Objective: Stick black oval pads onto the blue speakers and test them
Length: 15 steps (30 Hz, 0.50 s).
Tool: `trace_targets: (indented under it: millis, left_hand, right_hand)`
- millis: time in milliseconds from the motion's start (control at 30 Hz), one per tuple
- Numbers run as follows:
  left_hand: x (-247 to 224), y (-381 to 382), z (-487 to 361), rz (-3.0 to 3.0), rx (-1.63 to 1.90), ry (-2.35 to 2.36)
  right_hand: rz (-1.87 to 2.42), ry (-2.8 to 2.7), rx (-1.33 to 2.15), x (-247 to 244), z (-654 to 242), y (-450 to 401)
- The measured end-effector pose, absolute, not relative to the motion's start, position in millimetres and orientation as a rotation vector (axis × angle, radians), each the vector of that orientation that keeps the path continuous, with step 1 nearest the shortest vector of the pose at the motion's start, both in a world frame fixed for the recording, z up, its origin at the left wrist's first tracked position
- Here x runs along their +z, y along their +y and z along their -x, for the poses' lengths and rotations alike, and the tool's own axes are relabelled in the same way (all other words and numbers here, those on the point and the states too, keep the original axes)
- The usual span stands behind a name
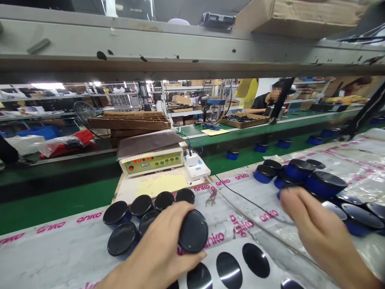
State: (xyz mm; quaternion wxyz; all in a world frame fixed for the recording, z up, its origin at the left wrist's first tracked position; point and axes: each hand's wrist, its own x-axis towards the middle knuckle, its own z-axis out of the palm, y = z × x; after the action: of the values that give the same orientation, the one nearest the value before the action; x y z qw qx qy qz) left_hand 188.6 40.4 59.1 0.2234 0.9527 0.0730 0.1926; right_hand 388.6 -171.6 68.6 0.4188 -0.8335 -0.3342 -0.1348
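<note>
My left hand (162,241) is closed round a round black-topped piece (193,231), its flat face turned toward me. Just below it lies a white sheet (240,251) with black discs (229,269) on it. Several black-topped round pieces (122,239) stand beyond and left of that hand. On the right, my right hand (313,224) is blurred, next to a group of blue pieces with black tops (325,184); its fingertips are smeared, and what they hold, if anything, cannot be made out.
A control box with red lights (153,161) and a white power strip (197,168) stand behind the printed plastic cover (75,241). Cables cross that cover. Beyond runs a green belt (210,148) with blue pieces. A shelf beam (180,48) spans overhead. A person (264,100) sits across.
</note>
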Motion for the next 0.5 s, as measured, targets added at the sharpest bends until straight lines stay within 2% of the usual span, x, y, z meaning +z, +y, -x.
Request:
trace_targets:
  millis: [100,233,367,500]
  left_hand:
    - [48.9,34.6,-218.2,-2.712,0.360,0.115]
    - [28.4,38.5,-232.4,-2.828,0.318,0.136]
    - [35.5,48.4,-216.7,-2.725,0.390,0.109]
    - [62.9,46.7,-208.2,-2.216,0.465,0.245]
  right_hand:
    - [2.238,-0.670,-0.254,95.0,-461.9,-120.3]
    - [2.331,-0.524,-0.140,89.6,-536.4,-52.2]
    - [2.246,-0.540,-0.013,75.3,-555.4,-22.9]
    - [2.031,-0.689,0.071,87.0,-536.7,-12.5]
